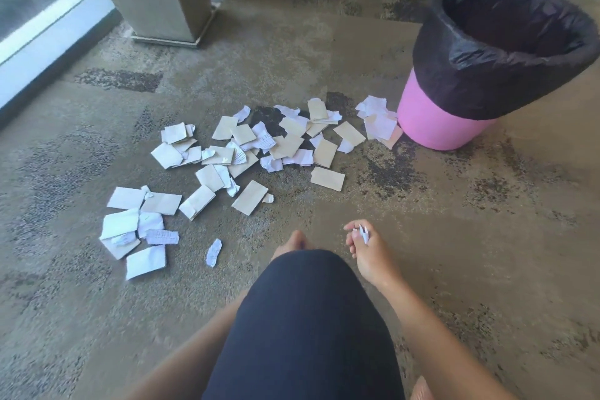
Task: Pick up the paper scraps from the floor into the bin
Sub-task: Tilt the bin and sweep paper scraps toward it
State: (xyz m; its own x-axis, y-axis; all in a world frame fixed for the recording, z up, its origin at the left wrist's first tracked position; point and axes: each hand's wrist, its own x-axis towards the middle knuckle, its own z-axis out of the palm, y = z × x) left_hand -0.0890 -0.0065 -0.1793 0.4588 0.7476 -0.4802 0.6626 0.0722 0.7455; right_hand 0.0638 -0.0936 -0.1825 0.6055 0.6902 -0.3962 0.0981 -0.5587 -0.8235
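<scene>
Several white and tan paper scraps (246, 153) lie scattered over the carpet, from the lower left up to the foot of the bin. One small white scrap (213, 252) lies apart, nearest to me. The pink bin (422, 122) with a black liner stands at the upper right, tilted in this view, mouth open. My right hand (365, 248) hovers low over the carpet in front of my knee, fingers pinched on a small white paper scrap (365, 235). My left hand (289, 243) peeks out beyond my dark-clad knee, mostly hidden by it.
A grey pillar base (168, 10) stands at the upper left beside a window sill (48, 42). A wall with a skirting runs along the top behind the bin. My knee (305, 318) fills the lower middle. Bare carpet (454, 237) lies to the right.
</scene>
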